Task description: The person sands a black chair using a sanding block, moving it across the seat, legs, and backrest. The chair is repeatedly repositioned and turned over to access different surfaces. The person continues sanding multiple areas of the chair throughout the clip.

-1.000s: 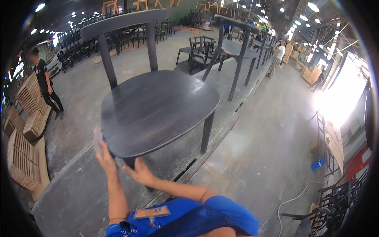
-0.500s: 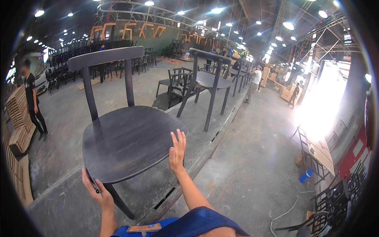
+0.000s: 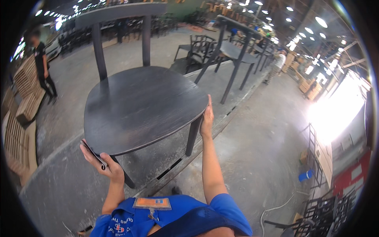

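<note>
A dark wooden chair [image 3: 142, 106] with a rounded seat and curved backrest stands before me on a long grey platform [image 3: 51, 205]. My left hand [image 3: 104, 166] is at the seat's near-left edge, with a thin sheet of what looks like sandpaper [image 3: 94, 154] between palm and edge; one end curls up by the thumb. At the seat's right edge, above a front leg, my right hand [image 3: 207, 120] lies along the side with its fingers stretched out. Some of its fingers are hidden behind the edge.
Another dark chair [image 3: 237, 53] stands farther along the platform. Dark armchairs [image 3: 201, 49] are beyond it. At left, a person [image 3: 44, 69] stands by stacked wooden pieces [image 3: 29, 91]. On the right are a blue container [image 3: 305, 175], a pale cable [image 3: 272, 208] and piled dark frames [image 3: 323, 215].
My right hand has gone from hovering at the seat's front right to touching its right edge. The left hand stays at the left edge. My view has tipped downward.
</note>
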`<state>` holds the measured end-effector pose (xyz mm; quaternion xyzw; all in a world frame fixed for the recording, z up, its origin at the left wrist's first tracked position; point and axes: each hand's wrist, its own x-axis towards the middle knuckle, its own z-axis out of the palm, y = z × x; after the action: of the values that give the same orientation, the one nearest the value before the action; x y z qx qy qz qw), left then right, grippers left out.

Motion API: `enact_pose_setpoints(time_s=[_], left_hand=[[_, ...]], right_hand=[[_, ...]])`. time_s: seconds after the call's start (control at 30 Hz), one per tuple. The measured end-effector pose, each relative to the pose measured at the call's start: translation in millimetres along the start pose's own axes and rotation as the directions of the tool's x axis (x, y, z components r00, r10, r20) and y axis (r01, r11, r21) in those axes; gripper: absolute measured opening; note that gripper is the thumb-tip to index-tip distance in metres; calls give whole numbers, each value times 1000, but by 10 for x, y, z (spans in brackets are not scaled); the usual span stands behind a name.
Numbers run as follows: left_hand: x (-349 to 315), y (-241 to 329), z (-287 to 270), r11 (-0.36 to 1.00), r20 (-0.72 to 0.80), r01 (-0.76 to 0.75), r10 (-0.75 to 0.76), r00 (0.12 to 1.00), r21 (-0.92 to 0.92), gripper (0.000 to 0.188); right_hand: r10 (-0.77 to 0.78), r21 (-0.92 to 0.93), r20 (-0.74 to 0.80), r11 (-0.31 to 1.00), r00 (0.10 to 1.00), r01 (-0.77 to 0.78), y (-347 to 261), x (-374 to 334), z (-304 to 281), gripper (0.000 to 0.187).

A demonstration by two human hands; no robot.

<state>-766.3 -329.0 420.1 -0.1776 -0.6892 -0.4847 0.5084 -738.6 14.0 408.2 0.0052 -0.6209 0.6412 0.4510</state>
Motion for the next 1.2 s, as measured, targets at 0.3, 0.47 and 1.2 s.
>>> enact_pose_setpoints(time_s=[0.3, 0.47, 1.2], left_hand=[[-6, 152, 423, 999, -383, 38, -41, 923, -16, 46], [30, 198, 445, 990, -459, 1, -65, 886, -138, 44], [-148, 411, 471, 889, -414, 176, 17, 910, 422, 42]], right_hand=[[149, 227, 459, 933, 876, -278, 239, 746, -282, 76], [185, 240, 611, 883, 770, -403, 691, 1371, 113, 79], [298, 141, 883, 570, 364, -809, 1817, 2208, 1015, 60]])
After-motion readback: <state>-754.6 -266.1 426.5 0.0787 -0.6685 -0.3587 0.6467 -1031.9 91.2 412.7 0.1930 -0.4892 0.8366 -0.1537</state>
